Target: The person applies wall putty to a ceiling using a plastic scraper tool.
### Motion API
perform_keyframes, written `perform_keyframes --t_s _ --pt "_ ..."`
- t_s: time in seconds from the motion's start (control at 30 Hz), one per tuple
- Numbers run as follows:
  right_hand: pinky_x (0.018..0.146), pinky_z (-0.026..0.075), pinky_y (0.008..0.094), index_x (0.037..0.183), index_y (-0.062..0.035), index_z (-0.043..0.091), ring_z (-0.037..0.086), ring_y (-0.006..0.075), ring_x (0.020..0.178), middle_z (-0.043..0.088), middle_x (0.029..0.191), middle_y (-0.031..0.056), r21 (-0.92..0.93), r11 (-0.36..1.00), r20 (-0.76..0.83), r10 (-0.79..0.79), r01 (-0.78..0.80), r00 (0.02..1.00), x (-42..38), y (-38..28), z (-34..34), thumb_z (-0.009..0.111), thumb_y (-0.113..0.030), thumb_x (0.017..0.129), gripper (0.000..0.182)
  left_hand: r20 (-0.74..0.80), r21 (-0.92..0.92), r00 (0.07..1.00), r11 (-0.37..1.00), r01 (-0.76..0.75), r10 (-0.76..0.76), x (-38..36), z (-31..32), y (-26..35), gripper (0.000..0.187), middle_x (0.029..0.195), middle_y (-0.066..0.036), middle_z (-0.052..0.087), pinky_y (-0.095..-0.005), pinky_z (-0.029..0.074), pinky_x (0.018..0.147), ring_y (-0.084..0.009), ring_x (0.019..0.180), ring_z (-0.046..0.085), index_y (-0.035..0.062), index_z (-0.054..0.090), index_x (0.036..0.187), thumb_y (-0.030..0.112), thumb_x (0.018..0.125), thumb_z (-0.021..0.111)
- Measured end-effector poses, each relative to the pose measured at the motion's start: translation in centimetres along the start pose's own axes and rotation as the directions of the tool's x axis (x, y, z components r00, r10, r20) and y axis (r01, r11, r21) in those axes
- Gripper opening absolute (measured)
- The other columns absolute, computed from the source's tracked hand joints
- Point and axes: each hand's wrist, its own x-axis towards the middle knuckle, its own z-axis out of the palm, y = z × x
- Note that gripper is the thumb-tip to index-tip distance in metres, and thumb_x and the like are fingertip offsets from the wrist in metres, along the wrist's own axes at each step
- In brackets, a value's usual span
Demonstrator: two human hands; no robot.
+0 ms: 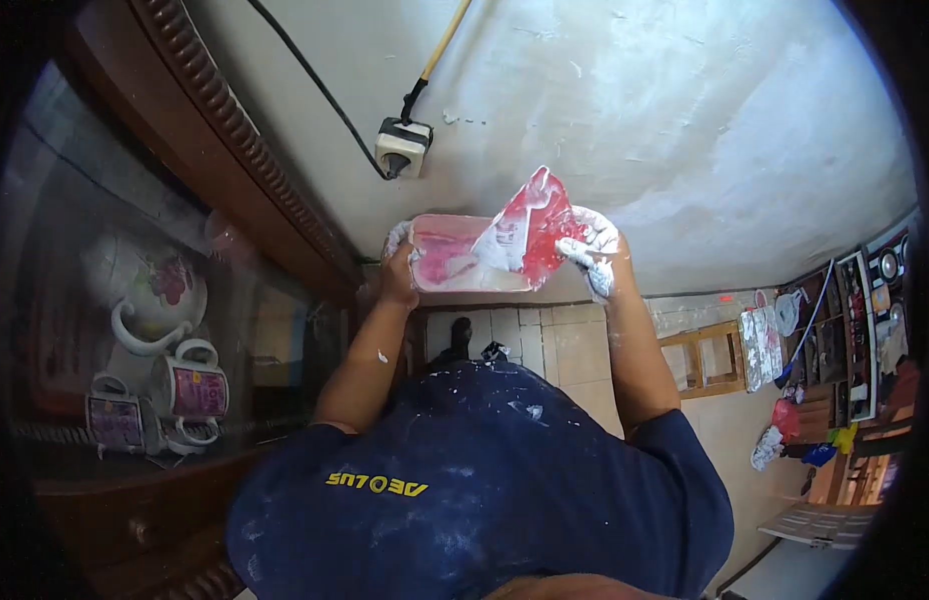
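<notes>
My left hand is wrapped round the left end of a pink plastic tray, holding it in front of my body near the wall. White paste and pink streaks show inside the tray. My right hand, coated in white paste, grips a red plastic putty spreader by its right side. The spreader is tilted over the tray's right part and hides some of it. A thick smear of white paste covers its left side, close above the tray's inside.
A plastered wall fills the top, with a socket box and cables on it. A glass-fronted wooden cabinet holding mugs stands close at left. To the right are a wooden frame and cluttered shelves above the tiled floor.
</notes>
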Motion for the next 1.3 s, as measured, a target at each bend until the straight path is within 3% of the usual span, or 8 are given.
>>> perform_keyframes --t_s 0.23,0.4,0.9,1.0,1.1,1.2,1.27,1.3 --pt "0.076 0.051 0.0276 0.095 0.004 0.065 0.063 0.016 0.084 0.067 0.092 0.0112 -0.401 0.859 0.1 -0.303 0.317 0.948 0.6 -1.8 -0.4 0.066 0.01 0.071 0.024 0.017 -0.323 0.989 0.936 0.142 -0.144 0.1 0.4 0.7 0.029 0.102 -0.007 0.059 -0.0298 0.046 0.086 -0.0182 0.096 0.058 0.0029 0.055 0.11 0.015 0.085 0.045" --pt "0.081 0.048 0.039 0.094 -0.0043 0.069 0.061 0.0297 0.09 0.067 0.093 0.0114 -0.594 0.093 0.645 -0.538 0.799 0.542 0.5 -5.6 -0.3 0.066 -0.005 0.065 0.029 0.057 -0.247 0.996 0.966 0.078 -0.066 -0.3 1.6 2.0 0.03 0.102 -0.008 0.059 -0.0294 0.047 0.084 -0.0184 0.095 0.059 0.0028 0.056 0.109 0.013 0.083 0.046" --pt "0.075 0.049 0.0384 0.093 -0.0063 0.069 0.062 0.0293 0.085 0.067 0.091 0.0103 -0.633 -0.269 0.718 -0.556 0.726 0.419 1.9 -6.7 -2.2 0.066 0.002 0.064 0.03 0.046 -0.338 0.996 0.937 0.086 -0.075 0.4 0.6 0.7 0.029 0.105 -0.008 0.057 -0.0298 0.045 0.087 -0.0184 0.098 0.056 0.0014 0.055 0.11 0.011 0.084 0.045" --pt "0.074 0.05 0.0364 0.094 -0.0055 0.069 0.063 0.0292 0.083 0.067 0.09 0.0107 -0.685 -0.074 0.639 -0.54 0.725 0.548 2.2 -6.3 -1.9 0.066 -0.001 0.067 0.028 0.086 0.058 0.985 0.987 -0.153 0.147 0.8 0.3 0.3 0.028 0.106 -0.01 0.057 -0.0311 0.045 0.087 -0.0201 0.098 0.056 -0.0009 0.054 0.109 0.008 0.084 0.046" --pt "0.075 0.049 0.0376 0.097 -0.0048 0.066 0.061 0.0309 0.085 0.065 0.095 0.0113 -0.793 0.185 0.51 -0.319 0.581 0.799 1.0 -6.5 -0.1 0.067 -0.006 0.065 0.032 0.021 -0.387 1.0 0.922 0.016 -0.008 0.6 0.3 0.7 0.019 0.109 -0.015 0.057 -0.0345 0.044 0.088 -0.0252 0.1 0.056 -0.0037 0.059 0.096 0.001 0.079 0.05" --pt "0.07 0.05 0.0329 0.096 -0.0032 0.067 0.063 0.0269 0.074 0.066 0.086 0.0114 -0.751 0.273 0.516 -0.326 0.601 0.792 0.4 -5.0 2.0 0.066 -0.008 0.07 0.027 0.012 0.008 0.977 0.977 -0.215 0.215 0.4 -0.8 -0.1 0.011 0.111 -0.019 0.055 -0.0374 0.043 0.091 -0.0305 0.104 0.054 -0.0059 0.06 0.082 -0.004 0.073 0.055" --pt "0.066 0.05 0.0313 0.095 -0.0028 0.067 0.062 0.0266 0.069 0.065 0.084 0.0119 -0.741 0.382 0.437 -0.35 0.553 0.828 0.3 -2.7 2.3 0.068 -0.005 0.07 0.025 0.356 0.594 0.746 0.48 -0.646 0.563 0.2 0.2 2.1 0.009 0.115 -0.021 0.053 -0.0394 0.041 0.093 -0.0334 0.108 0.052 -0.0065 0.06 0.077 -0.004 0.068 0.06" --pt "0.065 0.05 0.0318 0.095 -0.0034 0.067 0.062 0.0274 0.07 0.065 0.085 0.0127 -0.75 0.361 0.441 -0.353 0.554 0.826 0.2 -1.7 2.5 0.069 -0.006 0.07 0.025 0.199 0.44 0.863 0.744 -0.503 0.465 0.5 -0.4 0.7 0.01 0.116 -0.021 0.052 -0.0392 0.041 0.094 -0.0334 0.11 0.05 -0.0067 0.06 0.078 -0.002 0.069 0.06"
